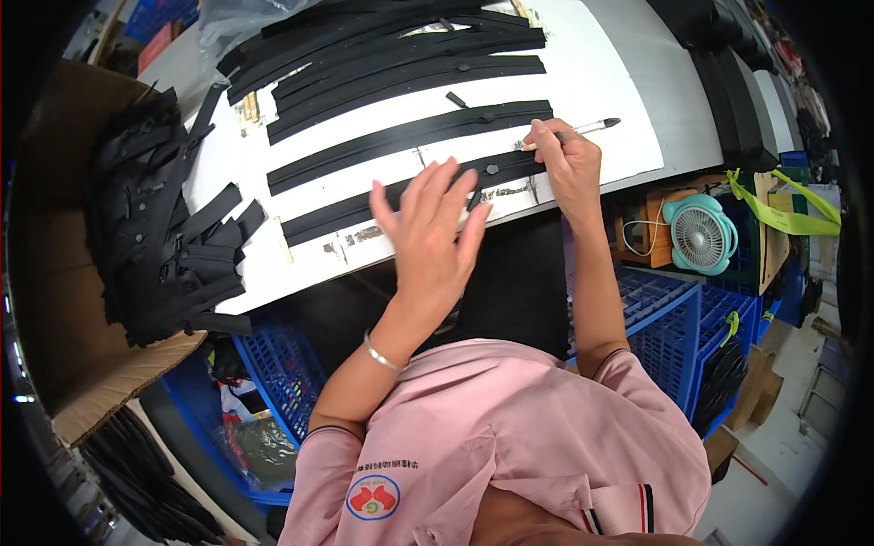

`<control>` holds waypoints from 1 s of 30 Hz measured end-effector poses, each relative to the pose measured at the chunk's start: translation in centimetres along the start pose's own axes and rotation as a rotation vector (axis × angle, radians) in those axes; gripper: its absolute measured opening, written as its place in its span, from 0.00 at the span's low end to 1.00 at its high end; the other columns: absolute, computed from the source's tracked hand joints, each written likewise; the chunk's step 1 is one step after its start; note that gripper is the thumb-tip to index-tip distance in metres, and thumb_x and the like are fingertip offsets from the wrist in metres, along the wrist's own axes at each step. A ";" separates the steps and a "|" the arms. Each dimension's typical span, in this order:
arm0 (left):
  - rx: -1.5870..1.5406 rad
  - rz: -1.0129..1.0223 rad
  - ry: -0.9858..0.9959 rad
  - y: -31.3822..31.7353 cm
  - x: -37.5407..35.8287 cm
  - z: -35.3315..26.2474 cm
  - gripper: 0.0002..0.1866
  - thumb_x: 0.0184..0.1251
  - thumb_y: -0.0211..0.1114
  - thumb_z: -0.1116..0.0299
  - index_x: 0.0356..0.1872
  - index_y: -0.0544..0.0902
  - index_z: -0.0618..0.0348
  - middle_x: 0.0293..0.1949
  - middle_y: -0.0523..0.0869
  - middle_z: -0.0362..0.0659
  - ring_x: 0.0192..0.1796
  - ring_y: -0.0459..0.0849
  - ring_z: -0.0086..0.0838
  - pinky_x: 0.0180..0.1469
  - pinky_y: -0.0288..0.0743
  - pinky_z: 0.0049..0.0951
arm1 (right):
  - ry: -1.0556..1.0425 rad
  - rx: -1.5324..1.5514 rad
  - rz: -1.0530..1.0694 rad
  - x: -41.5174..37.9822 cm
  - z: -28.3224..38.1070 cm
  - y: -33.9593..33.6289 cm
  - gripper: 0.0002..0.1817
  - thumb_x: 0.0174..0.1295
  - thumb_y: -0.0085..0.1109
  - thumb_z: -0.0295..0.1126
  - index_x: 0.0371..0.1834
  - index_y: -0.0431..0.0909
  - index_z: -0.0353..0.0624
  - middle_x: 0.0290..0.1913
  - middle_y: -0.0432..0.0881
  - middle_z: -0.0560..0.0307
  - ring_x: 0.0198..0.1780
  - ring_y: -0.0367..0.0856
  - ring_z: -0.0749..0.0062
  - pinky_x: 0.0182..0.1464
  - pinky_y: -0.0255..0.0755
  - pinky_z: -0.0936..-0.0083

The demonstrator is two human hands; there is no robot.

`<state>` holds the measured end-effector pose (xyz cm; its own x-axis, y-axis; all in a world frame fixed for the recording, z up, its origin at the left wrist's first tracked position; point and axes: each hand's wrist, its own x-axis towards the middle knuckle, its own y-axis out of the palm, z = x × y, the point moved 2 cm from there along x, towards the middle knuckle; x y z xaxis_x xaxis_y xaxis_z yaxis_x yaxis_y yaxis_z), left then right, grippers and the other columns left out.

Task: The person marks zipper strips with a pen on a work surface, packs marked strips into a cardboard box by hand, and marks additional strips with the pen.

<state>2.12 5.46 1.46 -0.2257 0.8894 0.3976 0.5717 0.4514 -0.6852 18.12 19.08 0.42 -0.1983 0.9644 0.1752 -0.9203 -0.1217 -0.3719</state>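
Head view, left hand (pixel 428 214): fingers spread over the nearest black strip (pixel 341 213)
Right hand (pixel 569 164): pinching a pen (pixel 596 126) at that strip's right end
Nearest black strip: along the white board's (pixel 628 100) near edge
Other black strips (pixel 410 138): rows toward the far edge

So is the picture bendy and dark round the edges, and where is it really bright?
In the head view, shapes bow near the edges, probably from a wide lens; the corners go black; the white board looks nearly washed out; the black strips show little detail; the cardboard box looks shadowy inside.
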 end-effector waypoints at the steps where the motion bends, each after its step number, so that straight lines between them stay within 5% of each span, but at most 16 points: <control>1: -0.022 -0.001 0.028 0.9 0.8 -0.4 0.16 0.66 0.72 0.66 0.54 0.87 0.55 0.59 0.85 0.42 0.66 0.79 0.36 0.78 0.39 0.58 | -0.014 0.013 -0.001 0.0 0.0 0.1 0.15 0.72 0.62 0.34 0.31 0.86 0.32 0.24 0.83 0.61 0.24 0.71 0.86 0.26 0.63 0.82; 9: -0.024 -0.057 0.073 4.9 3.2 -1.2 0.06 0.63 0.73 0.70 0.40 0.90 0.56 0.49 0.88 0.37 0.55 0.81 0.32 0.76 0.45 0.56 | -0.118 -0.067 0.039 0.1 0.2 0.2 0.13 0.70 0.63 0.31 0.31 0.84 0.32 0.24 0.84 0.59 0.23 0.75 0.82 0.27 0.67 0.79; 13: -0.007 -0.068 0.080 5.0 3.1 -1.3 0.06 0.62 0.73 0.70 0.40 0.90 0.56 0.49 0.87 0.36 0.55 0.80 0.32 0.76 0.46 0.58 | -0.143 -0.039 0.022 0.1 0.0 0.3 0.15 0.71 0.62 0.32 0.30 0.85 0.30 0.25 0.84 0.61 0.25 0.74 0.86 0.27 0.65 0.83; 16: -0.002 -0.074 0.091 5.2 3.0 -1.2 0.07 0.62 0.72 0.71 0.40 0.89 0.57 0.49 0.86 0.37 0.55 0.80 0.33 0.75 0.46 0.62 | -0.034 0.078 0.085 -0.1 -0.4 -0.3 0.14 0.71 0.62 0.31 0.30 0.84 0.30 0.24 0.83 0.59 0.26 0.76 0.84 0.29 0.67 0.82; 30: 0.009 -0.094 0.059 5.4 3.0 -1.2 0.07 0.60 0.73 0.70 0.39 0.89 0.56 0.48 0.86 0.37 0.55 0.80 0.33 0.75 0.48 0.64 | -0.236 -0.055 0.192 0.1 -0.6 -0.5 0.11 0.65 0.62 0.28 0.26 0.81 0.33 0.21 0.81 0.54 0.22 0.76 0.74 0.27 0.68 0.74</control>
<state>5.44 10.44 -0.34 -0.2311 0.8376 0.4949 0.5428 0.5332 -0.6489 18.77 19.35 0.11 -0.4458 0.8430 0.3010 -0.8398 -0.2774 -0.4667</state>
